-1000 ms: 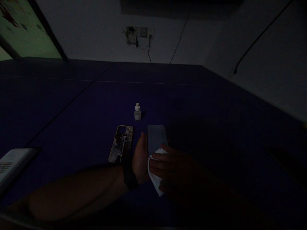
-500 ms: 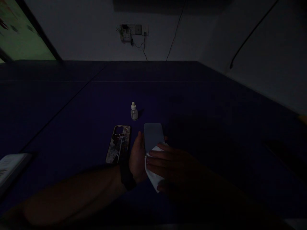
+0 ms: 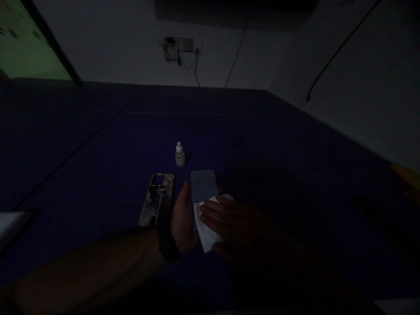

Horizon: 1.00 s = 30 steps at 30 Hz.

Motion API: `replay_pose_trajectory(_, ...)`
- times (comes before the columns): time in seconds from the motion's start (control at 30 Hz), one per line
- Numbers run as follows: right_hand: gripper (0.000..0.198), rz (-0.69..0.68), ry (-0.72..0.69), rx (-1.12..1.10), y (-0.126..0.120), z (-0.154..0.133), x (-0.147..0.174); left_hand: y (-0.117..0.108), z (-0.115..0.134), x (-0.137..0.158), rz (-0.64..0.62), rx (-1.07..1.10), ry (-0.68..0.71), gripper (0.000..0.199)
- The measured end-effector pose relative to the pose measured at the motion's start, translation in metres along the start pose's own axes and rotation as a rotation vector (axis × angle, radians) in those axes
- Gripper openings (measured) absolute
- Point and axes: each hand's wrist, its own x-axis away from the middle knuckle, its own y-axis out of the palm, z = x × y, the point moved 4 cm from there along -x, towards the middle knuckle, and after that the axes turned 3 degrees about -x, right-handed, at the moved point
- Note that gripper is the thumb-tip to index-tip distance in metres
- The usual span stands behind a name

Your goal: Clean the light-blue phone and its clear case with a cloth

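Note:
My left hand (image 3: 183,218), with a dark watch at the wrist, is wrapped round a smartphone (image 3: 203,183) from its left side and from beneath. The phone's flat grey-blue face points up. My right hand (image 3: 229,223) presses a white tissue (image 3: 206,236) against the lower part of the phone, its fingers lying over the tissue. Left of the phone a patterned phone case (image 3: 156,201) with a camera cutout lies on the dark blue surface. A small dropper bottle (image 3: 180,157) with a white top stands upright beyond the phone and case.
The dark blue surface (image 3: 98,175) reaches back to a wall with sockets (image 3: 188,45) and hanging cables. At the left edge lies a pale flat object (image 3: 13,223). A long dark object (image 3: 370,218) lies at the right. The room is dim.
The tissue has shifted slightly up the phone under my right hand and lies wider across it. The whole view has turned a little, so things appear slightly further left.

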Motion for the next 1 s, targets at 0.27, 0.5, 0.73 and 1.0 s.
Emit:
replay_pose_trajectory(0.27,0.035,0.02,-0.03,-0.017,-0.012,-0.001,0.005,-0.002,0.0,-0.001,-0.039,-0.03,0.07,0.069)
replay_pose_trajectory(0.5,0.047,-0.005,0.027,0.076,0.002,0.003,0.0,-0.003,0.001,-0.002,-0.065,0.0,0.02,0.065)
replay_pose_trajectory(0.73,0.031,0.127,-0.031,0.142,-0.003,0.01,0.005,-0.005,0.0,-0.004,-0.096,0.03,0.075,0.056)
replay_pose_trajectory(1.0,0.034,0.237,-0.049,0.165,-0.007,0.011,0.0,0.0,0.0,0.002,-0.075,0.03,0.03,0.054)
